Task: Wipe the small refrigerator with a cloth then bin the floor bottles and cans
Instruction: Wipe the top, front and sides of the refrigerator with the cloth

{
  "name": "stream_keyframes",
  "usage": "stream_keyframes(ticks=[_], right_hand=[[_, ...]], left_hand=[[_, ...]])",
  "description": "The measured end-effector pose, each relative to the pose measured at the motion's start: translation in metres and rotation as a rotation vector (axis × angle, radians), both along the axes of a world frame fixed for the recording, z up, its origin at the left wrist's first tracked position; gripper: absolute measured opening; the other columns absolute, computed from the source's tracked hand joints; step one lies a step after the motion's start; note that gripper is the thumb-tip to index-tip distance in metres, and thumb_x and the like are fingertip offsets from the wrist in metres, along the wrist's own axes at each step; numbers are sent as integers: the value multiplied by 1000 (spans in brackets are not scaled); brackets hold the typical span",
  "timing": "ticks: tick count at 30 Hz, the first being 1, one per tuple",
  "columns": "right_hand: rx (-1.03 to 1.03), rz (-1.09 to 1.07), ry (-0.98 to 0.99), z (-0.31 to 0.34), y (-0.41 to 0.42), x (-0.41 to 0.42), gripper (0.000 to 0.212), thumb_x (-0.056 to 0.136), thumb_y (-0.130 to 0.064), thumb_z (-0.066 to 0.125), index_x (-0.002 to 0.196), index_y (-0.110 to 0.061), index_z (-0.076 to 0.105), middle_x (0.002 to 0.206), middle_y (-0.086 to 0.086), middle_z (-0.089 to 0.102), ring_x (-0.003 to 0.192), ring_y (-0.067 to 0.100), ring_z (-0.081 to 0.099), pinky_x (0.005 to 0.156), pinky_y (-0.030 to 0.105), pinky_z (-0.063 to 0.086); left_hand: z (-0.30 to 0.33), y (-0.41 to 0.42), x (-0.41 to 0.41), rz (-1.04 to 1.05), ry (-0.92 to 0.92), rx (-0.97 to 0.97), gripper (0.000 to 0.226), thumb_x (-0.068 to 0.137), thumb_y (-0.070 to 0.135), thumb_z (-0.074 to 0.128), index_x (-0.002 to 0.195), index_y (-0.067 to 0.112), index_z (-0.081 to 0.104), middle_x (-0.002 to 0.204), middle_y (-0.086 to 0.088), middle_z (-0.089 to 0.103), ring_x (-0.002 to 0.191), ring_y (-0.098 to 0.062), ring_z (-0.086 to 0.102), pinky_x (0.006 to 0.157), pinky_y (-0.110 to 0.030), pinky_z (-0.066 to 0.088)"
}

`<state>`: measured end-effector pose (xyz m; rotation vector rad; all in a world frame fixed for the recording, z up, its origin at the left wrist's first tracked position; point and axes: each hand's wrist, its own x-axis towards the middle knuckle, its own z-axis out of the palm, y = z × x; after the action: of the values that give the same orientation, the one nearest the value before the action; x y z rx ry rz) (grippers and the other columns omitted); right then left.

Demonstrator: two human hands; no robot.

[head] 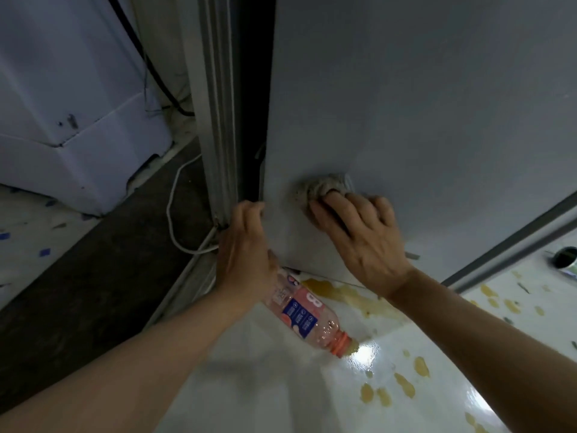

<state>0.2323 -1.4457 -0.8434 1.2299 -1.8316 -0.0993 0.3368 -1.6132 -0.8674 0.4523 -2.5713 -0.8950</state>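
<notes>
The small grey refrigerator (421,104) fills the upper right of the head view. My right hand (359,232) presses a bunched beige cloth (318,189) against its side panel near the bottom, fingers curled over the cloth. My left hand (246,245) grips the panel's lower left corner edge. A pink plastic bottle (307,317) with an orange neck lies on the floor under my hands, partly hidden by my left wrist. A can (565,259) stands at the far right edge, only partly in view.
Yellowish spills (349,295) dot the glossy white floor (296,385). A white cable (175,220) loops beside a grey door frame (218,104). A white appliance (78,120) stands at the left beyond a dark floor strip (93,276).
</notes>
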Motion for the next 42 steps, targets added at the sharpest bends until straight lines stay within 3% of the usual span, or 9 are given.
stream_keyframes(ticks=[2, 7, 12, 16, 22, 25, 28, 36, 42], right_hand=[[37, 11, 15, -9, -5, 0, 40, 91, -4, 45, 129, -12, 56, 128, 8, 46, 107, 27, 43, 85, 38, 33], [713, -100, -37, -42, -13, 18, 58, 65, -28, 80, 120, -29, 64, 136, -4, 50, 120, 23, 41, 95, 36, 36], [265, -16, 25, -2, -37, 16, 41, 89, -10, 44, 127, -13, 57, 127, 5, 54, 108, 27, 42, 85, 38, 31], [2, 41, 87, 13, -65, 10, 36, 93, -7, 48, 128, -7, 57, 129, 10, 43, 106, 28, 43, 80, 38, 33], [426, 46, 39, -51, -56, 10, 52, 80, -24, 68, 130, -17, 56, 134, 1, 55, 117, 26, 41, 91, 36, 32], [602, 2, -43, -74, -50, 13, 63, 75, -26, 71, 134, -25, 51, 141, -2, 49, 125, 26, 38, 97, 37, 29], [668, -11, -96, -79, -50, 15, 72, 67, -26, 78, 134, -26, 51, 143, -2, 47, 128, 26, 41, 99, 39, 27], [357, 57, -42, -55, -36, 7, 52, 86, -18, 55, 136, -13, 41, 132, 0, 57, 115, 27, 41, 86, 39, 31], [347, 55, -23, -49, -24, 11, 41, 83, -13, 53, 123, -15, 61, 129, 0, 60, 114, 27, 41, 87, 39, 32]], left_hand=[[-3, -5, -2, -7, -7, 117, 75, 73, 2, 68, 136, 12, 29, 138, -8, 32, 122, -23, 45, 98, -43, 44], [-10, -17, -1, -81, -17, 264, 73, 78, 0, 65, 138, 17, 27, 140, -3, 37, 125, -14, 43, 102, -32, 42], [-13, -28, -2, -111, -57, 458, 66, 79, 3, 67, 135, 16, 35, 136, -1, 46, 122, -12, 46, 102, -36, 43], [-24, -35, -4, -62, -105, 520, 73, 81, -5, 61, 142, 17, 27, 137, -2, 47, 127, -13, 44, 103, -27, 37], [-44, -44, -4, -33, -169, 577, 71, 79, -6, 60, 142, 13, 31, 137, -2, 49, 115, -3, 47, 86, -7, 44], [-53, -46, -3, 8, -194, 653, 77, 80, -6, 59, 143, 20, 24, 134, -5, 52, 119, -14, 51, 93, -28, 46], [-60, -46, -1, 14, -250, 620, 77, 82, -6, 57, 143, 22, 21, 133, -5, 52, 118, -14, 50, 82, -21, 43], [-55, -37, -2, 30, -264, 558, 67, 79, 1, 64, 136, 17, 32, 120, -4, 62, 109, -19, 58, 91, -38, 50], [-57, -20, 5, -83, -245, 302, 41, 73, 5, 66, 109, 15, 52, 107, 0, 60, 101, -17, 58, 88, -32, 48]])
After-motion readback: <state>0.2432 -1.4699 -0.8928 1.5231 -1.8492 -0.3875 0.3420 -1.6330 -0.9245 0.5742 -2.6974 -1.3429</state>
